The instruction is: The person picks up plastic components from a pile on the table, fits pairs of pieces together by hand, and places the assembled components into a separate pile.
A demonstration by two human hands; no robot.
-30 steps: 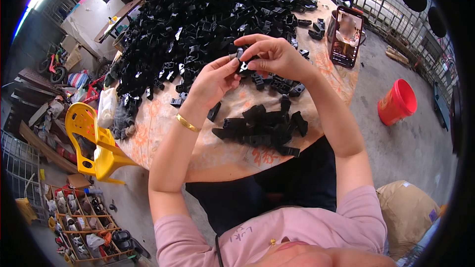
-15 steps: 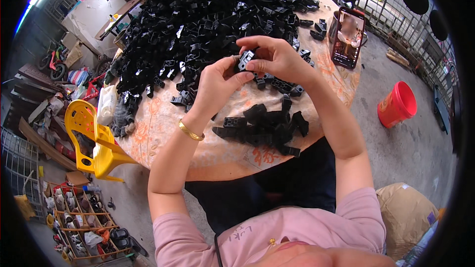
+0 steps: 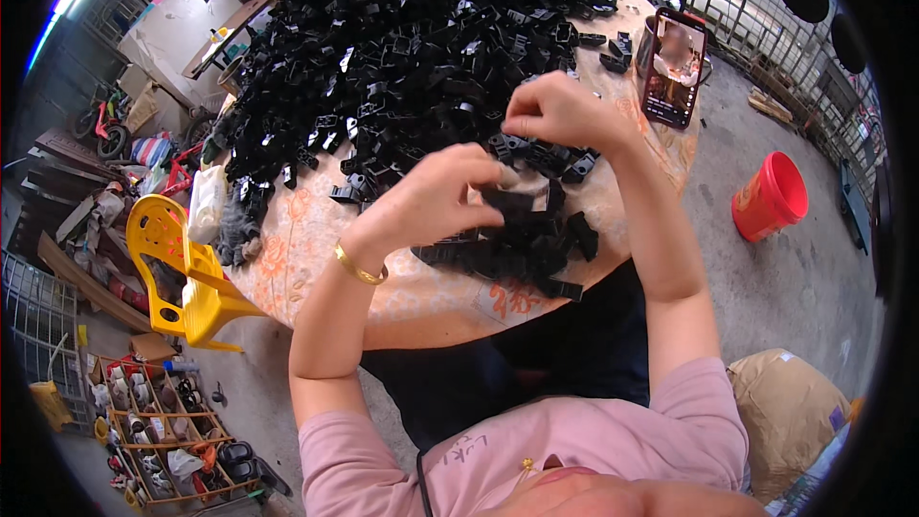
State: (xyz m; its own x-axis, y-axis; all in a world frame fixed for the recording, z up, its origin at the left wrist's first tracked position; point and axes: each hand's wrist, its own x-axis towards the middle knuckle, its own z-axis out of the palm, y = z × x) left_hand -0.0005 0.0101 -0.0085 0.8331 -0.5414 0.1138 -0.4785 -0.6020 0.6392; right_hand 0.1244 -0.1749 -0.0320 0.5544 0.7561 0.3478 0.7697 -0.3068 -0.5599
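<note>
Over the small near pile of black plastic parts (image 3: 536,254) is my left hand (image 3: 436,196), with a gold bangle on its wrist. Its thumb and index finger are apart, and a black part (image 3: 512,201) lies just past the fingertips. Farther off and to the right, my right hand (image 3: 560,113) is curled, fingers drawn together, at the near edge of the big heap of black plastic parts (image 3: 383,57). Whatever is between those fingertips, if anything, is hidden. Dark pieces (image 3: 536,153) lie just below this hand.
A flowered cloth covers the round table (image 3: 402,311). A phone (image 3: 675,67) stands upright at its right edge. On the floor are a red bucket (image 3: 769,197), a yellow chair (image 3: 191,278), a shoe rack (image 3: 163,431) and a tan sack (image 3: 785,412).
Both hands were together around a small black and grey part. They have separated: the left came down over the near pile, the right moved right to the heap's edge.
</note>
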